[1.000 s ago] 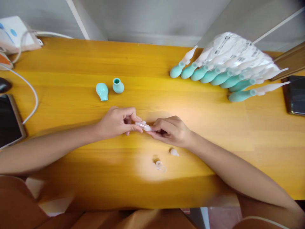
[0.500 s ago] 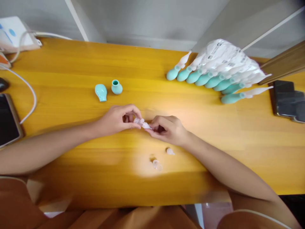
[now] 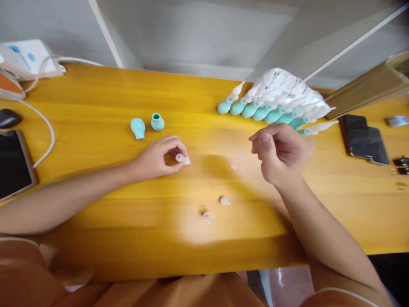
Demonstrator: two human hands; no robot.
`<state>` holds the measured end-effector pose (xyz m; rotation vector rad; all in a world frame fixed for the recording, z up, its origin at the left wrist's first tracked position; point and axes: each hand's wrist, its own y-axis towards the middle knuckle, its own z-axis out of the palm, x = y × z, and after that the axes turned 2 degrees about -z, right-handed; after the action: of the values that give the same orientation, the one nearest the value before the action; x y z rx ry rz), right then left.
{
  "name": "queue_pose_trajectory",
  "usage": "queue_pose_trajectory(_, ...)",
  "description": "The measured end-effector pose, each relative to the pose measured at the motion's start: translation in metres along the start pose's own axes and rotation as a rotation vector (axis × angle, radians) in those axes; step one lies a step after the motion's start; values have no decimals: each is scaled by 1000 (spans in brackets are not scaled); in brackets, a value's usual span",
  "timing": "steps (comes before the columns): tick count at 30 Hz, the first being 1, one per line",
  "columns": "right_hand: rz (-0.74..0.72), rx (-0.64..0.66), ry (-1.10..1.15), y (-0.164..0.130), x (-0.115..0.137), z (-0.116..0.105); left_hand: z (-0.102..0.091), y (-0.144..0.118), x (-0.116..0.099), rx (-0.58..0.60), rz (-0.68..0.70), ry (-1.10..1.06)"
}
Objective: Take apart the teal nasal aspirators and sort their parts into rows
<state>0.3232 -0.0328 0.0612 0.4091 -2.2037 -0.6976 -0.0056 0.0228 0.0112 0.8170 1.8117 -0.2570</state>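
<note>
Our left hand (image 3: 156, 157) pinches the nozzle (image 3: 183, 159) by its side, likely leaving its mouth clear; our right hand (image 3: 284, 150) curls, grip unclear.

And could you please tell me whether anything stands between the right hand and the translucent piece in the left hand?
Nothing visible blocks the way from the right hand to the translucent piece pinched in the left hand. A tiny pale bit shows between the hands, but to the near side of the direct path.
</note>
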Motion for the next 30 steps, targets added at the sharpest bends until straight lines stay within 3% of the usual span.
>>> queue_pose_trajectory(4, 74, 79, -111, -23, -37, 2, -1, 1, -1, -8, -3, -8)
queue_pose_trajectory(9, 230, 83, 22, -38, -73, 17, 2, 0, -2, -29, -15, 0)
queue_pose_trajectory(17, -34, 175, -77, -34, -68, 19, 0, -1, -5, 51, 72, 101)
queue_pose_trajectory(24, -14, 181, -92, -33, -67, 17, -8, -5, -8, -272, 180, 476)
queue_pose_trajectory(28, -26, 175, -80, -33, -67, 17, -18, -2, -11, -456, 188, 570)
queue_pose_trajectory(30, -19, 181, -79, -33, -66, 17, -22, 1, -6, -484, 190, 570)
